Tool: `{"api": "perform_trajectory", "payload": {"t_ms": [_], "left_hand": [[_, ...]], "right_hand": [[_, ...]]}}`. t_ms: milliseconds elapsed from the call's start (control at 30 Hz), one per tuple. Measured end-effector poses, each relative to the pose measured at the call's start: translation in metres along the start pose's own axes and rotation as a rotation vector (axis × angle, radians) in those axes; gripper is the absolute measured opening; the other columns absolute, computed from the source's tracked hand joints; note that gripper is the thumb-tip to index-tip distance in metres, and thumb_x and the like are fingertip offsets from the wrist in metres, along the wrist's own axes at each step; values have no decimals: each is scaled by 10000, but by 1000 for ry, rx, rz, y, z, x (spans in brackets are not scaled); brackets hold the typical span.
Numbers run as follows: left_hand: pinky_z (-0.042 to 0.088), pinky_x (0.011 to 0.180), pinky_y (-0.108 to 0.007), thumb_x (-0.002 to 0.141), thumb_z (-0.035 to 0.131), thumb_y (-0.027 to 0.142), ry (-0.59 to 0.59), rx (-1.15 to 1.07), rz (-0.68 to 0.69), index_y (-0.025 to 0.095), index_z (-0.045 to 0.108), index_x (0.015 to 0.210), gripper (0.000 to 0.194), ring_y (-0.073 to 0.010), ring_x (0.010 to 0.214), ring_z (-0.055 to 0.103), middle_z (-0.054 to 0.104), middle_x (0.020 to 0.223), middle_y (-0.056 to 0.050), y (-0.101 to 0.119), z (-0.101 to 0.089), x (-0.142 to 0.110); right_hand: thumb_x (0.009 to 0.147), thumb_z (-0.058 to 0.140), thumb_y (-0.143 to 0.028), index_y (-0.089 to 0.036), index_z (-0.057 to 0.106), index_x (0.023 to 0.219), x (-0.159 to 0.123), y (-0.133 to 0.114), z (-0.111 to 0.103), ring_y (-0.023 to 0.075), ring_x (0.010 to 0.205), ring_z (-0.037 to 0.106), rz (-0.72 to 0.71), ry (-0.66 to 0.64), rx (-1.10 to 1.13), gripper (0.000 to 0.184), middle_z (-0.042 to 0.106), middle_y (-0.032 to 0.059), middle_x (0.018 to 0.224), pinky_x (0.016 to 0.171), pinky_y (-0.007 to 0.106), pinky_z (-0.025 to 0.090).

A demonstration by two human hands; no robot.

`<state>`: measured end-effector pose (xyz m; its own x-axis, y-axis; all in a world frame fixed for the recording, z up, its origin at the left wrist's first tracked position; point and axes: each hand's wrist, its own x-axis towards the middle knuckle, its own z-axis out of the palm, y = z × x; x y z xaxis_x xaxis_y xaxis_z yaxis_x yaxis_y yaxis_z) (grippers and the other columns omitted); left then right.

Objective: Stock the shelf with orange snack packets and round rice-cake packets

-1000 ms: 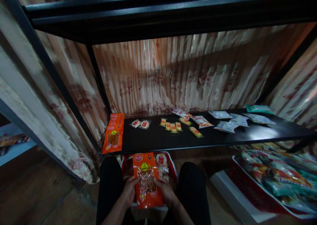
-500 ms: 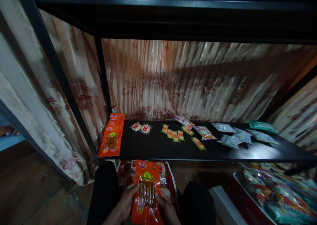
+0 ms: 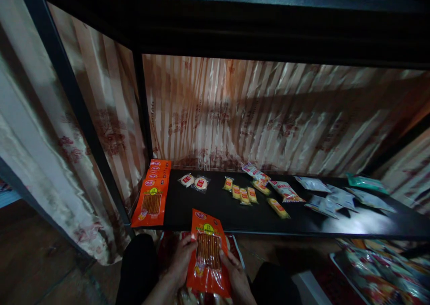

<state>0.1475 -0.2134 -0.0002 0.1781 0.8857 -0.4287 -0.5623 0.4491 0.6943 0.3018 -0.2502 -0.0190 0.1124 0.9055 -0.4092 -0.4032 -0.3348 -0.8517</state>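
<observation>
Both my hands hold one orange snack packet (image 3: pixel 207 253) with a clear window that shows brown sticks. My left hand (image 3: pixel 181 260) grips its left edge, thumb on the front. My right hand (image 3: pixel 237 278) grips its lower right edge. The packet is upright just in front of the black shelf (image 3: pixel 215 206), above my knees. A row of matching orange packets (image 3: pixel 152 193) lies overlapped at the shelf's left end, the nearest hanging over the front edge.
On the shelf lie two round wrapped cakes (image 3: pixel 195 182), several small yellow packets (image 3: pixel 243 193), red-white packets (image 3: pixel 268 182) and silvery pouches (image 3: pixel 331 193). A red tray (image 3: pixel 237 251) sits on the floor between my knees. More snack bags (image 3: pixel 386 273) lie lower right. Striped curtain behind.
The packet in my hands has risen toward the shelf's front edge and tilted slightly. The camera has tipped up, so the shelf sits lower in view.
</observation>
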Motion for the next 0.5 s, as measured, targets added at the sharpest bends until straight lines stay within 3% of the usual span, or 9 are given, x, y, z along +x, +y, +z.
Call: {"api": "perform_trajectory", "payload": {"t_ms": [233, 367, 500], "left_hand": [[461, 703, -292, 554, 647, 277, 45, 155, 126, 154, 672, 789, 267, -215, 756, 641, 708, 749, -48, 17, 11, 15], [450, 785, -285, 597, 628, 314, 87, 278, 194, 155, 674, 872, 320, -224, 887, 626, 713, 884, -62, 23, 10, 27], [440, 809, -282, 637, 628, 340, 70, 369, 229, 160, 678, 875, 303, -224, 907, 613, 710, 893, -57, 28, 9, 41]], "right_hand": [[584, 770, -499, -222, 692, 901, 21, -15, 11, 257, 884, 656, -106, -38, 29, 428, 718, 34, 876, 846, 362, 496], [562, 793, -472, -233, 660, 1029, 28, -23, 19, 262, 960, 632, -133, -7, 34, 542, 707, 37, 986, 834, 344, 506], [576, 777, -494, -236, 605, 1154, 40, -27, 18, 283, 1097, 576, -123, 46, 10, 656, 672, 47, 1129, 871, 342, 500]]}}
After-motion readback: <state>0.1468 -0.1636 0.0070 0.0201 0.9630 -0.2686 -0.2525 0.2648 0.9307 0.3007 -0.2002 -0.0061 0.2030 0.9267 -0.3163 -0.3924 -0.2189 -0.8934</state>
